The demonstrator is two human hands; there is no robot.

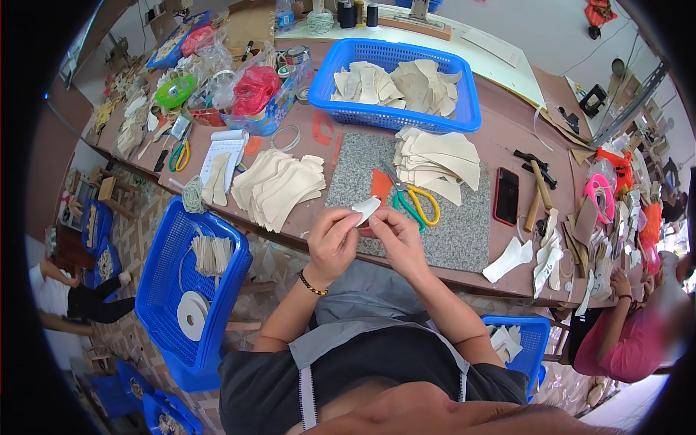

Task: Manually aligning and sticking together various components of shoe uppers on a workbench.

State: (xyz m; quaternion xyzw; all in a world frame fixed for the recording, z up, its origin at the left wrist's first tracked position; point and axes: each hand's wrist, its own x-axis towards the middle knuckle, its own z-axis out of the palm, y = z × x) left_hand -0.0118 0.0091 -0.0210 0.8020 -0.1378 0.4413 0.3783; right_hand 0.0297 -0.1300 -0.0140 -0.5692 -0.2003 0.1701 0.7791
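Between my two hands, above the near edge of a grey speckled slab, is a small cream-white cut piece. My left hand pinches it from one side, and my right hand has its fingers closed on the other side. Part of the piece is hidden by the fingers. Just beyond them lie scissors with one yellow and one green handle, beside an orange scrap. A stack of cream cut pieces sits on the slab's far right, and another pile fans out on the table to the left.
At the back stands a blue basket with more cut pieces. A phone and a hammer lie to the right. Another blue basket holds bundled strips and a white roll at lower left. A person in pink sits at far right.
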